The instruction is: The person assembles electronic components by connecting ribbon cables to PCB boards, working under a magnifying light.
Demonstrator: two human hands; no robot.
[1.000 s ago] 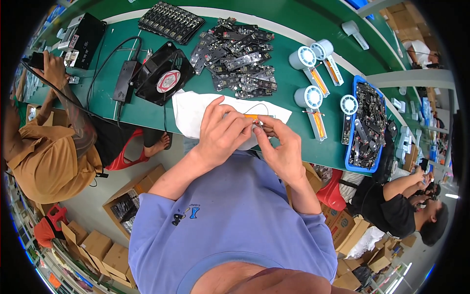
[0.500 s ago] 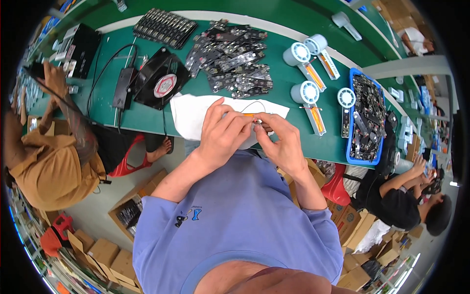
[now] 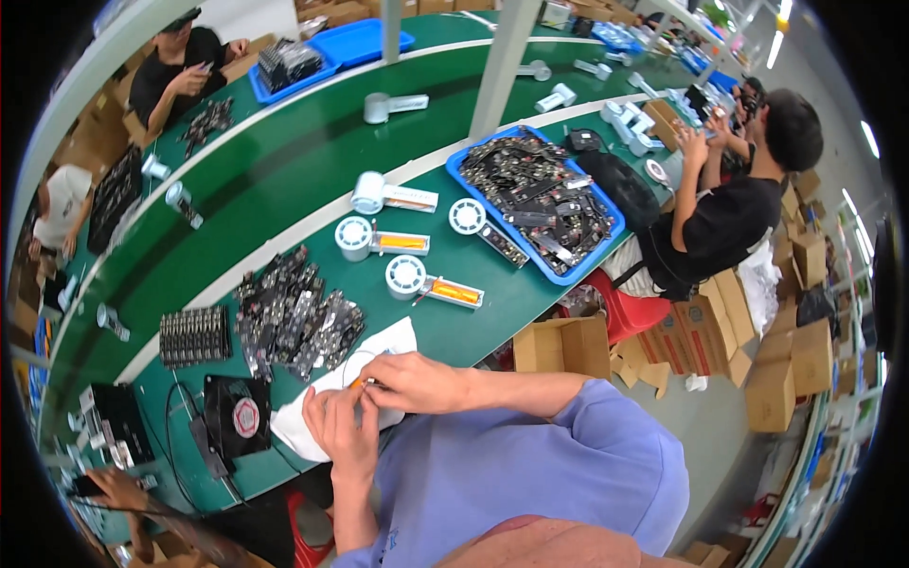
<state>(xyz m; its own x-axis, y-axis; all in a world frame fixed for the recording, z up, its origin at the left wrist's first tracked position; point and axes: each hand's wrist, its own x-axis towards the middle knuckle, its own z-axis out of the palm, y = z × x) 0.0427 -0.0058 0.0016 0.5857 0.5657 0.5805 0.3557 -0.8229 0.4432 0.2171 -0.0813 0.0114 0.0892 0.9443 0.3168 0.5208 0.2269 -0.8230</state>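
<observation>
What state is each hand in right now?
Left hand: fingers curled by the orange piece; whether it grips it can't be told.
Right hand: fingertips closed beside that piece; anything pinched is too small to tell.

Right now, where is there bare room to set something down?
Bare green table runs along the near side from the white cloth to the blue tray; another patch lies between the loose board pile and pale fans. Crowded: the tray, heaped with boards, and the pile itself.

Lighting is bright (tube lamps point(image 3: 775, 48) glare upper right), while straight lines bend rimward.
</observation>
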